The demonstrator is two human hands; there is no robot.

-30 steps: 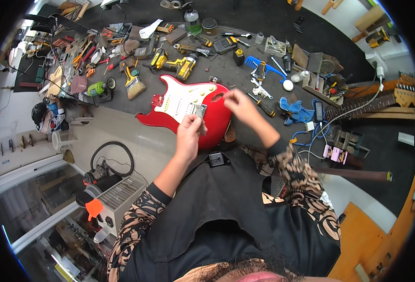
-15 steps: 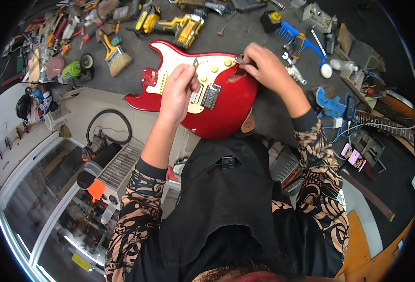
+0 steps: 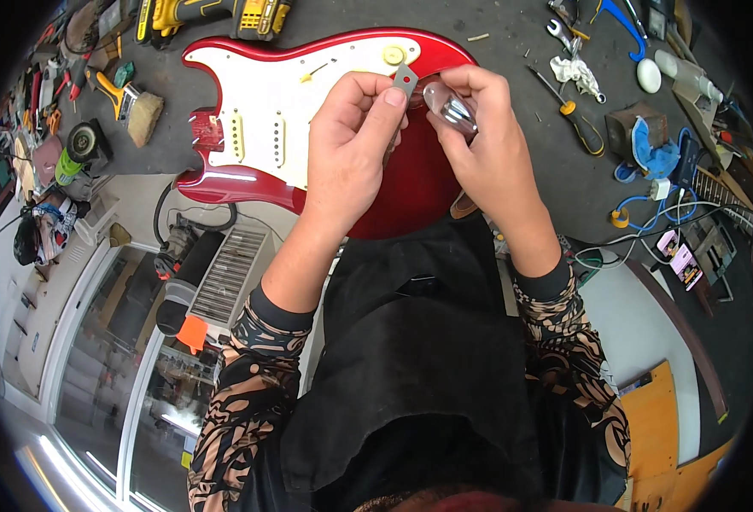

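A red electric guitar body [image 3: 419, 188] with a cream pickguard [image 3: 261, 94], pickups and knobs lies on the bench's near edge. My left hand [image 3: 351, 149] pinches a flat grey metal blade [image 3: 405, 78] with a hole near its tip, held over the pickguard beside a cream knob [image 3: 393, 55]. My right hand [image 3: 487, 149] is closed on an oval chrome plate [image 3: 449, 104], just right of the blade and over the upper right part of the body. Both hands hide part of the guitar beneath them.
A yellow cordless drill [image 3: 210, 15], brush [image 3: 131, 107], small grinder [image 3: 78, 154], screwdriver [image 3: 580, 128] and blue gloves [image 3: 650, 145] lie around the guitar on the dark bench [image 3: 522, 196]. Cables [image 3: 641, 239] run at right. A grey machine [image 3: 227, 277] stands low at left.
My view has moved closer over the guitar. My two hands have come together, and the chrome plate, earlier at the guitar's upper right, is now turned up beside the blade in my left hand.
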